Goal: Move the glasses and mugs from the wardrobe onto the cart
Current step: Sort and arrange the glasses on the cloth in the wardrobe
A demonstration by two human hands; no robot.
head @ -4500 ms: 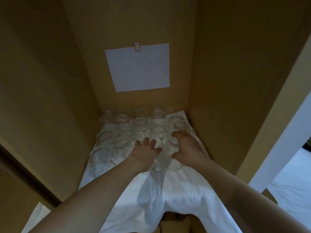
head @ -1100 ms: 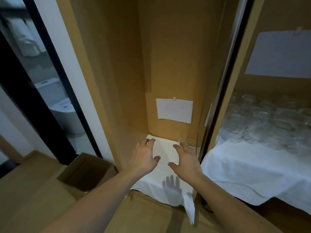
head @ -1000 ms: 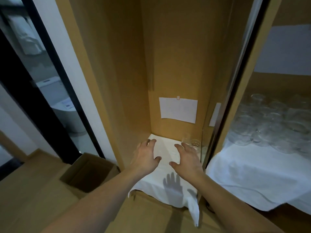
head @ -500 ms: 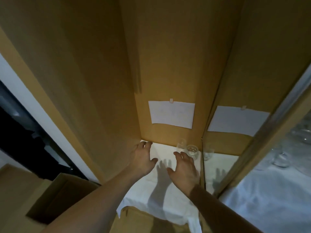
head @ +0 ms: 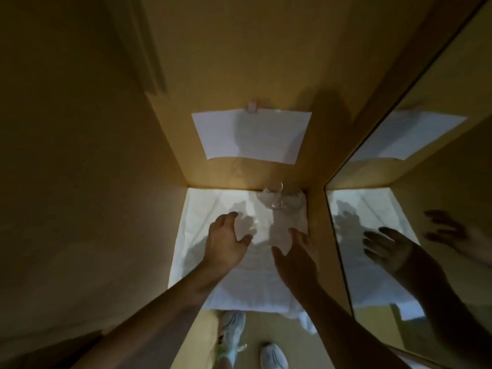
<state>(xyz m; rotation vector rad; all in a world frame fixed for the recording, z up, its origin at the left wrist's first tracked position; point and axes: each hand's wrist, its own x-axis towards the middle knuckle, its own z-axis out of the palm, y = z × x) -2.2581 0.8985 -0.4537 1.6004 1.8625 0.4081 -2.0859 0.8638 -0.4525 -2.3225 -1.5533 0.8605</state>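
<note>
Both hands reach into the narrow wooden wardrobe compartment, fingers spread and holding nothing: the left hand over the middle of the white cloth liner, the right hand by the mirrored right panel. Clear glass tumblers stand in the back right corner, beyond the fingertips, under a taped white paper sheet

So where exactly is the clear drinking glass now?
In the head view, the clear drinking glass stands on the white cloth in the compartment's far right corner, below the white paper sheet.
</note>
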